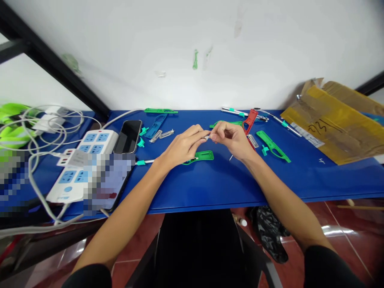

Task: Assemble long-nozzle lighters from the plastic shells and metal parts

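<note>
My left hand (183,146) and my right hand (232,138) meet above the middle of the blue table (210,188). Both pinch a small metal piece (207,137) between their fingertips. A green plastic handle shell (204,156) lies on the table just under my left hand. Beside my right hand lie a red handle shell (250,121) and another green handle shell (273,146). A blue handle shell (156,125) and small clear sleeves (162,135) lie to the left of my hands.
A black phone (128,136) and a white power strip (84,160) with cables sit on the left. Flattened cardboard (336,124) covers the right end. Thin metal blades (237,112) and a green strip (160,111) lie along the wall. A black chair (198,248) stands under the table.
</note>
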A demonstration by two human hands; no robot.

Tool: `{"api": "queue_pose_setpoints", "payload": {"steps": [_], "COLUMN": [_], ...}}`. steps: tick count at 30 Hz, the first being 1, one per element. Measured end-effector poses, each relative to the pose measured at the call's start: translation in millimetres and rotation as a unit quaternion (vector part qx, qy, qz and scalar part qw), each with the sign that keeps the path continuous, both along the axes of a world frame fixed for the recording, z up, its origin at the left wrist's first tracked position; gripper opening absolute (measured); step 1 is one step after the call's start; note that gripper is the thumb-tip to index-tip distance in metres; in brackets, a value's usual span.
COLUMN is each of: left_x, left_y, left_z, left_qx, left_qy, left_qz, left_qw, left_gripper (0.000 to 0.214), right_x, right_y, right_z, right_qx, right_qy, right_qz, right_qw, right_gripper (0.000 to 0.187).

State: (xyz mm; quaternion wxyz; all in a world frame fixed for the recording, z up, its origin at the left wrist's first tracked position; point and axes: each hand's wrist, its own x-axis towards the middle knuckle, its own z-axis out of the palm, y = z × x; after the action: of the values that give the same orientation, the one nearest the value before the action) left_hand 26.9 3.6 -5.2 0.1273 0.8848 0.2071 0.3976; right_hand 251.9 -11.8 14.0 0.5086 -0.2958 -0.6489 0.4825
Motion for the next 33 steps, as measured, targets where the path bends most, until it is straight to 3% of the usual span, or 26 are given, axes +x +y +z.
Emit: {"api": "queue_pose_setpoints", "payload": {"steps": [6, 11, 15, 18, 19, 20, 23, 24, 25, 27, 30, 33], "left_x": [-2, -1, -2, -8, -9, -11, -12, -12, -11, -9, -7, -8], "left_y": [-2, 0, 2, 3, 3, 4, 6, 6, 7, 7, 7, 6], "left_z": [4.1, 1.2, -0.1, 1.7, 2.5, 3.1, 2.9, 2.0, 0.8, -1.9, -4.4, -3.5], "left_qx": [0.082, 0.117, 0.104, 0.087, 0.083, 0.08, 0.08, 0.081, 0.079, 0.071, 0.057, 0.055], "left_qy": [0.043, 0.05, 0.048, 0.04, 0.039, 0.038, 0.036, 0.037, 0.038, 0.04, 0.043, 0.043], "left_qz": [0.016, 0.027, 0.03, 0.039, 0.043, 0.046, 0.054, 0.055, 0.054, 0.05, 0.05, 0.055], "left_qw": [0.996, 0.991, 0.993, 0.995, 0.995, 0.995, 0.995, 0.995, 0.995, 0.995, 0.996, 0.996], "left_gripper": [0.029, 0.032, 0.035, 0.04, 0.041, 0.042, 0.042, 0.041, 0.041, 0.039, 0.038, 0.037], "right_x": [9, 18, 32, 77, 101, 128, 216, 240, 259, 281, 280, 270], "right_y": [1, 6, 13, 20, 21, 21, 13, 9, 5, 1, 3, 5], "right_z": [5.6, 9.7, 17.8, 18.7, 17.1, 14.7, 5.2, 2.2, -0.4, -3.6, -4.1, -3.2], "right_qx": [0.031, -0.036, -0.066, -0.049, -0.034, -0.018, -0.048, -0.072, -0.081, -0.111, -0.159, -0.15], "right_qy": [-0.049, -0.083, -0.123, -0.25, -0.317, -0.396, -0.591, -0.618, -0.63, -0.658, -0.704, -0.702], "right_qz": [0.04, 0.085, 0.109, 0.016, -0.06, -0.155, -0.402, -0.448, -0.478, -0.479, -0.433, -0.44], "right_qw": [0.998, 0.992, 0.984, 0.967, 0.946, 0.905, 0.698, 0.641, 0.606, 0.57, 0.54, 0.539], "right_gripper": [0.051, 0.015, 0.041, 0.039, 0.031, 0.022, 0.025, 0.031, 0.036, 0.041, 0.043, 0.041]}}
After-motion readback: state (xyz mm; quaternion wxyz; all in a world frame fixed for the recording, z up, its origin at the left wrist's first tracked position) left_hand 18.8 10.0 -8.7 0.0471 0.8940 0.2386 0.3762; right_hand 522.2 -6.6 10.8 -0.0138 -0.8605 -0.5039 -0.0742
